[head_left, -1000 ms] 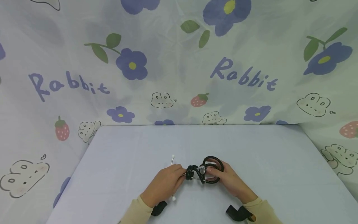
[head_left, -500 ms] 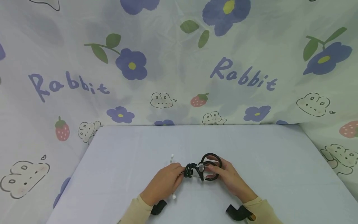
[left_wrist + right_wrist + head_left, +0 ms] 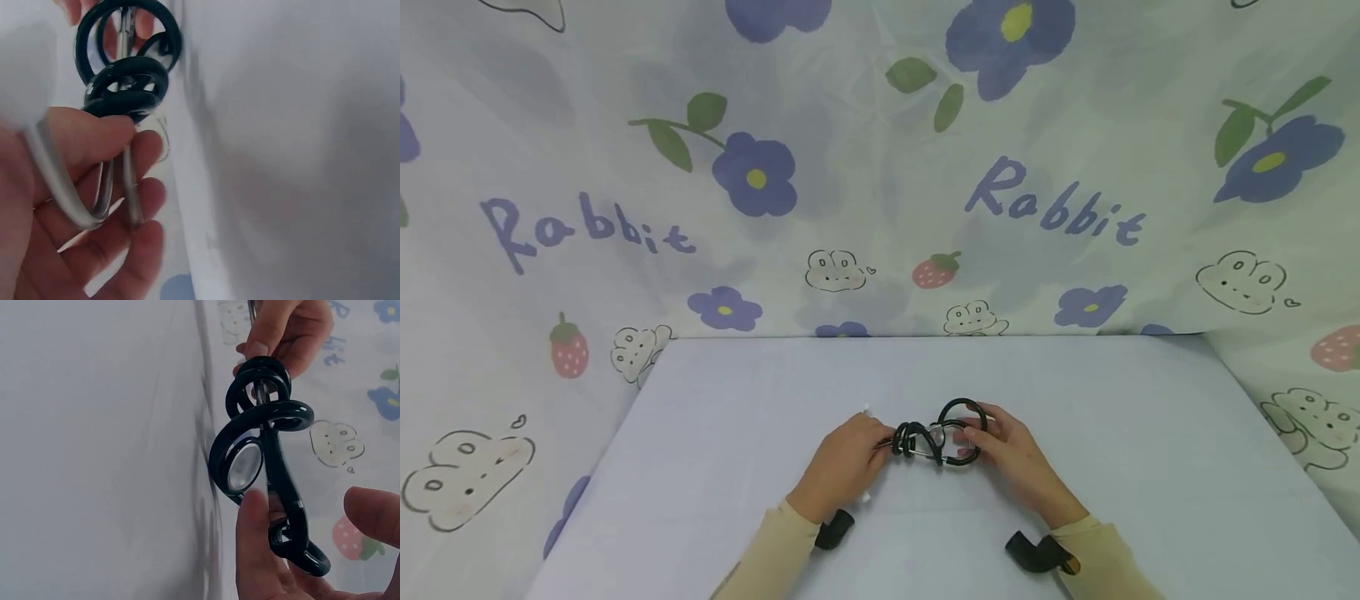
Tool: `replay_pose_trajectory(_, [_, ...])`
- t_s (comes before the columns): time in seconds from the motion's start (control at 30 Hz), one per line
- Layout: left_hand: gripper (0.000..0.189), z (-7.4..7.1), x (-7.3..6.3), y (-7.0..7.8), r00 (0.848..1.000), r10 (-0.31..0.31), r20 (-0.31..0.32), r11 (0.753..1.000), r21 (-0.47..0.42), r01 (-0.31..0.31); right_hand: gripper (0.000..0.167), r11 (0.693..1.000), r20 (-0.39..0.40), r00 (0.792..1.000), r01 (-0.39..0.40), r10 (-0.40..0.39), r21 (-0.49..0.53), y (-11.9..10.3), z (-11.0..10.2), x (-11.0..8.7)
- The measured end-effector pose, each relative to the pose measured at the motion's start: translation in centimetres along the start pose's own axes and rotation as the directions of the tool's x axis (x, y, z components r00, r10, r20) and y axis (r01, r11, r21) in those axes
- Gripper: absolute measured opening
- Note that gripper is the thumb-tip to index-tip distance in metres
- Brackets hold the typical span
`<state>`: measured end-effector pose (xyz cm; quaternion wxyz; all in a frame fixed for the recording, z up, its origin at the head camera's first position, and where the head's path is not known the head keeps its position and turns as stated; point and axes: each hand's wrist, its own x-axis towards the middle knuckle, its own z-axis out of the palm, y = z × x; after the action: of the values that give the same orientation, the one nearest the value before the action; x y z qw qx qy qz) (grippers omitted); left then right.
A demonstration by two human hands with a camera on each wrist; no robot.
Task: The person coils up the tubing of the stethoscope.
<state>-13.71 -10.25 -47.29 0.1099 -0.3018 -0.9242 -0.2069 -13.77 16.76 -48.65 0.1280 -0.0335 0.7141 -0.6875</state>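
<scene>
A stethoscope with black tubing coiled round its metal ear tubes is held between both hands over the table. My left hand grips the metal ear tubes, thumb pressing the side just by the coils. White ear tips stick out beyond that hand, one blurred and close in the left wrist view. My right hand holds the looped end, its fingers partly hidden behind the tubing. In the right wrist view one fingertip lies right by the round chest piece, while another digit stands apart to the right.
A white cloth covers the table. Behind it and at both sides hangs a curtain printed with flowers, rabbits and strawberries. Black curved wrist devices show under each sleeve.
Both hands have moved the stethoscope away from the body, toward the back of the table, and slightly left. The left hand keeps its grip on the ear tubes.
</scene>
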Motion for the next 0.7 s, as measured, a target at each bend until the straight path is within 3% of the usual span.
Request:
replay_pose_trajectory(0.3, [0.017, -0.3, 0.1, -0.5, 0.988, -0.141, 0.069, 0.986, -0.083, 0.147, 0.057, 0.997, -0.064, 0.997, -0.035, 0.03, -0.072, 0.0, 0.0, 0.6])
replay_pose_trajectory(0.57, [0.023, -0.1, -0.2, -1.0, 0.98, -0.158, 0.124, 0.981, -0.091, 0.17, 0.062, 0.997, -0.035, 0.999, -0.025, 0.023, -0.072, -0.2, -0.4, 0.5])
replay_pose_trajectory(0.7, [0.028, -0.9, -0.3, -1.3, 0.979, -0.159, 0.129, 0.978, -0.116, 0.174, 0.062, 0.995, -0.022, 1.0, -0.008, 0.005, -0.104, -0.6, -1.2, 0.4])
